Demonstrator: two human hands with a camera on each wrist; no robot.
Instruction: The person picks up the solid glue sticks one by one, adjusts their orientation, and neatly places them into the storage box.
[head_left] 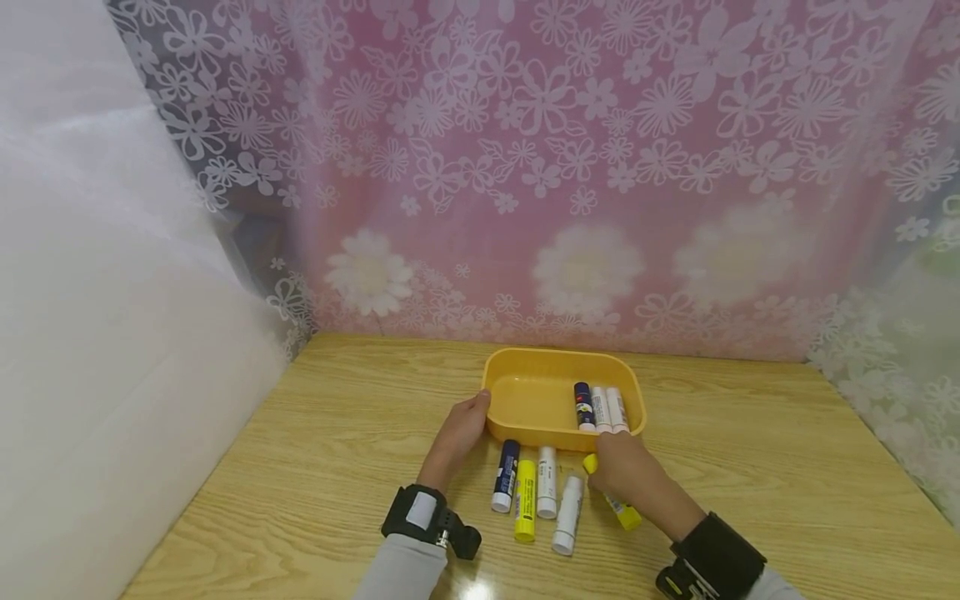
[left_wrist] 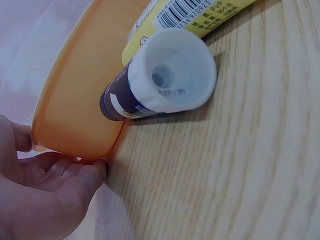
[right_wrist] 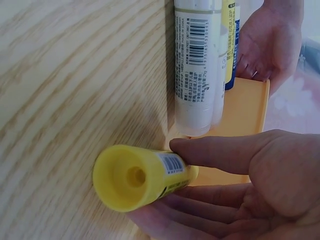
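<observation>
My left hand (head_left: 461, 429) grips the left end of a yellow-orange plastic tray (head_left: 528, 437), thumb at the rim and fingers underneath in the left wrist view. My right hand (head_left: 630, 467) pinches a yellow glue stick (right_wrist: 145, 177) between thumb and fingers, just in front of the tray's right side. Inside the tray, at the right, lie a dark blue glue stick (head_left: 583, 406) and two white glue sticks (head_left: 608, 408) side by side. On the table before the tray are a dark blue glue stick (head_left: 506, 477), a yellow one (head_left: 526, 500) and two white ones (head_left: 557, 500).
The wood-grain table (head_left: 300, 500) extends to both sides of the tray. A pink flowered curtain (head_left: 480, 167) hangs behind its far edge, and a white sheet (head_left: 112, 292) stands along the left.
</observation>
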